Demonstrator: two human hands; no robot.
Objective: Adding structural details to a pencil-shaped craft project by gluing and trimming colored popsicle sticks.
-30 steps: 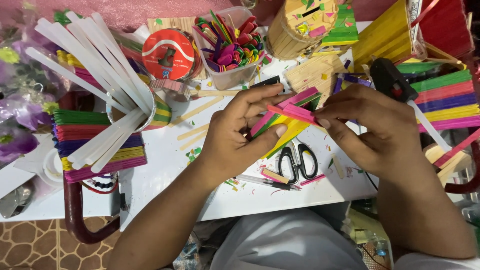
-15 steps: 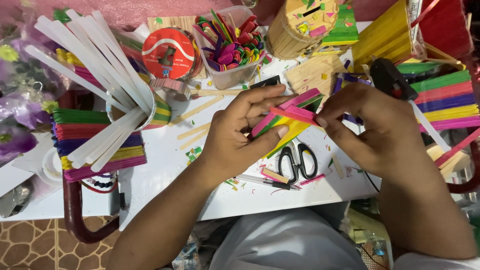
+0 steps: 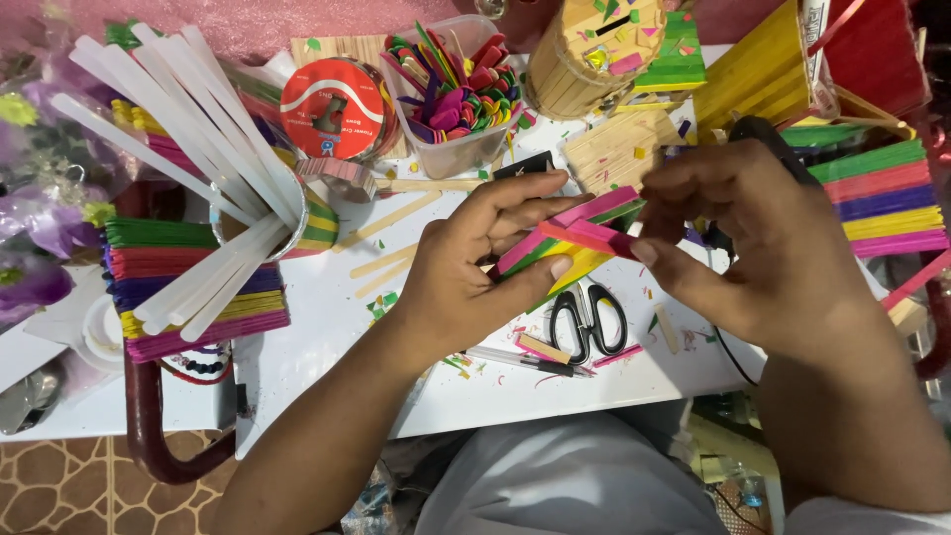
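Both hands [image 3: 475, 267] [image 3: 763, 248] unmoved, same grip on coloured stick panel [image 3: 580, 233].

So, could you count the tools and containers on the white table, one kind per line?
Black-handled scissors: 1
Clear tub of coloured sticks: 1
Striped cup of white glue sticks: 1
Red round tin: 1
Pen: 1
Total: 5

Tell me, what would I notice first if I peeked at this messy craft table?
Probably the two hands in the middle: the left hand and right hand pinch a bundle of coloured craft sticks above the white table. Next, the fan of long white glue sticks in a cup at the left, and black-handled scissors lying just below the hands.
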